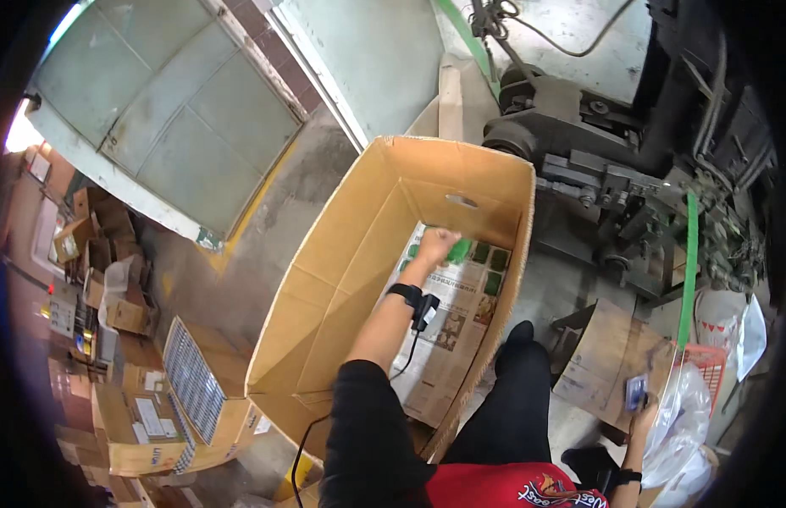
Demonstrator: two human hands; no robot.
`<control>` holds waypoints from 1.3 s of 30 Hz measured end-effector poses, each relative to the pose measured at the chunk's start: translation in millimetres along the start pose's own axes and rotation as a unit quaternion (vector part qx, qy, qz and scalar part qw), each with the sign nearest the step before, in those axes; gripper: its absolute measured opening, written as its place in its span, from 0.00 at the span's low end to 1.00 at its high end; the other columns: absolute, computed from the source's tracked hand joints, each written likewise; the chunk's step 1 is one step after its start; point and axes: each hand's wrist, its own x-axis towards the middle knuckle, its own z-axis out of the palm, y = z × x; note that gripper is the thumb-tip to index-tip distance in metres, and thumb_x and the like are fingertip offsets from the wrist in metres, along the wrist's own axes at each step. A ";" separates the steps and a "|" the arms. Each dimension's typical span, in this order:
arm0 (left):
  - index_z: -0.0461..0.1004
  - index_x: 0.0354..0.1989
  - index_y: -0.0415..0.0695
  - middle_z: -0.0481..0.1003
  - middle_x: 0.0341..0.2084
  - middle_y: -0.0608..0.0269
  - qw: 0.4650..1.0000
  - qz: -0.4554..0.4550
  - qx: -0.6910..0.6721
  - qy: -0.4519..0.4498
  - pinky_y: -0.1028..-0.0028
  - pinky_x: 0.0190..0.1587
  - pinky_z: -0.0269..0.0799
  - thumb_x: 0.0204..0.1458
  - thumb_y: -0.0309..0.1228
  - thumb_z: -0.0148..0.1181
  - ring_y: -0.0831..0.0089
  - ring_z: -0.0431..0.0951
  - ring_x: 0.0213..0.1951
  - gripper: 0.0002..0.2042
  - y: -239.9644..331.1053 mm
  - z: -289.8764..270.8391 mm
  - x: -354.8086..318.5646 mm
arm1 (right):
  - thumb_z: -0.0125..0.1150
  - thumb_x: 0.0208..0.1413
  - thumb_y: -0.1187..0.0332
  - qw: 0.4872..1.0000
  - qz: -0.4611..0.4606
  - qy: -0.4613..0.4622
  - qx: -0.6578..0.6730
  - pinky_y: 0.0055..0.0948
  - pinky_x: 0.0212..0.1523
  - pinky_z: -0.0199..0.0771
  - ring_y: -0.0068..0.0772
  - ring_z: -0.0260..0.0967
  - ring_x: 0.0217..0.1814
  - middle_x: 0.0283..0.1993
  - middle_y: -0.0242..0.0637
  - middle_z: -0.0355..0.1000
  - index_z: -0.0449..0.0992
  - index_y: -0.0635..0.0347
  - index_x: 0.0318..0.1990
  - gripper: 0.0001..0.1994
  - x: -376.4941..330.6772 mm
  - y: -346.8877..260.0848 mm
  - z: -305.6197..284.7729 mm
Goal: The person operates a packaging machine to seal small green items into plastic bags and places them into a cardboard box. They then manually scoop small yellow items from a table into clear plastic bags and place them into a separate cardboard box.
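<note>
**Inspector:** Start near. The right hand (643,416)?

**Assessor:** Low at the person's right side, closed around a small dark pack (636,392). Just beside it hangs a clear plastic bag (677,415), with a red basket (708,362) behind and a wooden board (609,360) to its left.

**Inspector:** And the left?

**Assessor:** The left hand (438,245) reaches deep into the open carton (325,288), fingers closed on a small green pack (459,250). The forearm wears a black wrist device (414,300) with a cable trailing back towards the body.

**Inspector:** Where does that green pack sit?

**Assessor:** Near the carton's far wall, just above the newspaper (448,326) lining the bottom. Whether it touches the paper, I cannot tell. Other green packs (493,271) lie in a row to its right, against the far corner.

**Inspector:** Your judgement on doing this well?

**Assessor:** Set the pack flat, flush against its neighbours, so the row stays tight and the lining stays unwrinkled. The reach is long; keeping the cable off the carton rim would avoid a snag. The flaps stand open, which helps.

**Inspector:** Beyond the carton?

**Assessor:** A dark machine (613,195) stands to the far right, a green strap (688,271) running down past it. To the far left, stacked boxes (147,415); at the back, a grey metal door (173,110).
</note>
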 end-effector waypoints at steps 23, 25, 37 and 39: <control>0.75 0.31 0.37 0.72 0.21 0.59 0.994 0.017 -0.058 0.086 0.70 0.29 0.69 0.42 0.22 0.49 0.66 0.73 0.26 0.09 -72.6 12.1 35.0 | 0.49 0.36 0.82 0.960 -0.094 -0.121 -0.235 0.43 0.34 0.69 0.56 0.68 0.37 0.35 0.54 0.67 0.69 0.69 0.31 0.10 18.3 -52.1 -18.2; 0.74 0.34 0.39 0.72 0.24 0.63 0.981 0.003 -0.191 0.045 0.74 0.28 0.69 0.43 0.21 0.49 0.71 0.72 0.27 0.10 -12.0 11.6 13.8 | 0.52 0.35 0.82 0.935 -0.108 -0.180 -0.285 0.43 0.31 0.70 0.54 0.70 0.33 0.33 0.54 0.69 0.72 0.66 0.30 0.10 15.4 -40.5 -25.5; 0.65 0.50 0.32 0.71 0.45 0.49 0.920 0.222 -0.169 -0.274 0.71 0.48 0.72 0.53 0.30 0.54 0.64 0.73 0.47 0.18 288.1 72.5 -244.2 | 0.59 0.43 0.75 0.952 0.105 0.046 0.285 0.32 0.24 0.69 0.36 0.71 0.24 0.23 0.42 0.71 0.71 0.65 0.28 0.05 61.7 -59.3 -114.1; 0.66 0.49 0.31 0.72 0.43 0.47 0.894 0.231 -0.137 -0.358 0.71 0.46 0.73 0.53 0.30 0.54 0.62 0.74 0.46 0.18 295.6 131.2 -294.6 | 0.61 0.50 0.71 0.842 0.157 0.067 0.511 0.23 0.20 0.68 0.25 0.72 0.22 0.23 0.34 0.71 0.70 0.62 0.30 0.05 54.6 -56.4 -148.6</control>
